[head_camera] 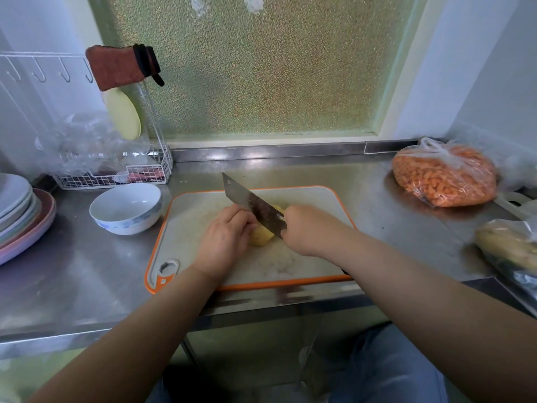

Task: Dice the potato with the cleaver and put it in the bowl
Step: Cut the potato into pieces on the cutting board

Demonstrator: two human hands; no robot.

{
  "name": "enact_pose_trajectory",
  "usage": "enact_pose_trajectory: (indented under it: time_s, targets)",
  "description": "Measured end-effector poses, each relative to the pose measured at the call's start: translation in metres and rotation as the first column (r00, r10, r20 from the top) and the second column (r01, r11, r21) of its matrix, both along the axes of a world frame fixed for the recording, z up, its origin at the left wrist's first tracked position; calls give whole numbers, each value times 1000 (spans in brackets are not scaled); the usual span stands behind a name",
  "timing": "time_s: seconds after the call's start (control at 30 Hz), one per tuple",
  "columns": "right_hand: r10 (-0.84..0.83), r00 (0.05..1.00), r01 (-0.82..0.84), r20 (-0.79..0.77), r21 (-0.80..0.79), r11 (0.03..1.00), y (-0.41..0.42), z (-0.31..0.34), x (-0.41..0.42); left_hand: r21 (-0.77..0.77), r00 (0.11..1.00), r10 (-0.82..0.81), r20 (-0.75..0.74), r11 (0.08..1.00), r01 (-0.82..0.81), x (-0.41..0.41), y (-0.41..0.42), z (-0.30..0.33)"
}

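A peeled yellow potato (262, 235) lies on a grey cutting board with an orange rim (325, 199). My left hand (224, 239) holds the potato down from its left side, fingers curled over it. My right hand (308, 230) grips the handle of a steel cleaver (252, 204), whose blade stands across the potato with its tip pointing back left. A white bowl with blue pattern (125, 208) sits left of the board, with nothing showing inside it.
Stacked plates (20, 207) stand at the far left, and a wire rack (116, 173) with plastic bags stands behind the bowl. A bag of orange pieces (444, 175) and another bag (508, 245) lie on the right of the steel counter (87, 271).
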State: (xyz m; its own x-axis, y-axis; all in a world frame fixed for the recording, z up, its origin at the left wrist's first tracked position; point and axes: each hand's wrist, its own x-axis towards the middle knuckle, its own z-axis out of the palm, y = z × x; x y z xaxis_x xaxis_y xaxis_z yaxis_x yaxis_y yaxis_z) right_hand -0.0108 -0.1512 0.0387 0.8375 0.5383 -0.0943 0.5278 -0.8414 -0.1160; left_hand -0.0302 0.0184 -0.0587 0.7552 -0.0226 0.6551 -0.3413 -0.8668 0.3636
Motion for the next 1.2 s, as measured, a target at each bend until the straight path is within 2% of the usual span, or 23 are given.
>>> enact_pose_trajectory:
  time_s: [0.23,0.5,1.2]
  targets:
    - [31,999,-30,21,-27,999,-1,10,-6,17,1000,5,6,1000,-5,1,0,0]
    - [7,998,-13,-58,-109,994,4,23,-10,31,1000,20,-15,999,-19,0,0,1]
    - [14,996,-23,-88,-108,994,25,8,-5,49,1000,-4,-14,999,5,0,2,-1]
